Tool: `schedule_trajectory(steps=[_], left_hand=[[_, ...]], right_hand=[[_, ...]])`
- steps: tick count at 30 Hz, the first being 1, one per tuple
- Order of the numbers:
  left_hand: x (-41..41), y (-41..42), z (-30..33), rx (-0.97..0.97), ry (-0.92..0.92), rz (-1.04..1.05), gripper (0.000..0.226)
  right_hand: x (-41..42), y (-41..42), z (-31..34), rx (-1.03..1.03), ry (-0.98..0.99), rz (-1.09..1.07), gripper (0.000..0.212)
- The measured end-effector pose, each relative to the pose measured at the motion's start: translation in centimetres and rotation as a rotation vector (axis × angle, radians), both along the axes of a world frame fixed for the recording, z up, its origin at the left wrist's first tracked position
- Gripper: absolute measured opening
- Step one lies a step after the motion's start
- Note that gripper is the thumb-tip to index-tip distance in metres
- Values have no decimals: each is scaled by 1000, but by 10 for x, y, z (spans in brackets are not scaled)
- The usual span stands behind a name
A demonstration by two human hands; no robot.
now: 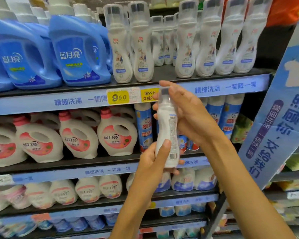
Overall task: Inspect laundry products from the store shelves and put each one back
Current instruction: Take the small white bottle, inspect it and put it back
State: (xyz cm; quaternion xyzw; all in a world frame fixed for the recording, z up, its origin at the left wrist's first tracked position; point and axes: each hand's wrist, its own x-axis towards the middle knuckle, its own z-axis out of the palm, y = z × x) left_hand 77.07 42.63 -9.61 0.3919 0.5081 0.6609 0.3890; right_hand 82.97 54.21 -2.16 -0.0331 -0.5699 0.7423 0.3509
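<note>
Head view: person facing laundry shelves.
Bottle: slim white bottle (167,128), upright, barcode showing.
Left hand (152,161): fingers curled round its base.
Right hand (185,114): fingers wrapped behind its neck.
Risk: loosened fingers could let it drop.

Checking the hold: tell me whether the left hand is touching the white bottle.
Touching. The head view shows the left hand gripping the white bottle at its base, thumb pressed on the front.

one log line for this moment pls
stage: inspecting | left hand: grips white bottle base | right hand: holds its upper part | barcode side faces camera | top shelf gap open
</note>
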Motion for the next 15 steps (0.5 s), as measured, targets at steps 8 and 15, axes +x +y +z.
schedule_trajectory(steps=[8,15], left_hand=[[37,22,3,130,-304,-56,58],[68,35,-5,29,-104,177,62]], right_hand=[[28,22,4,-95,-6,118,38],[53,35,-2,-2,-2,84,30]])
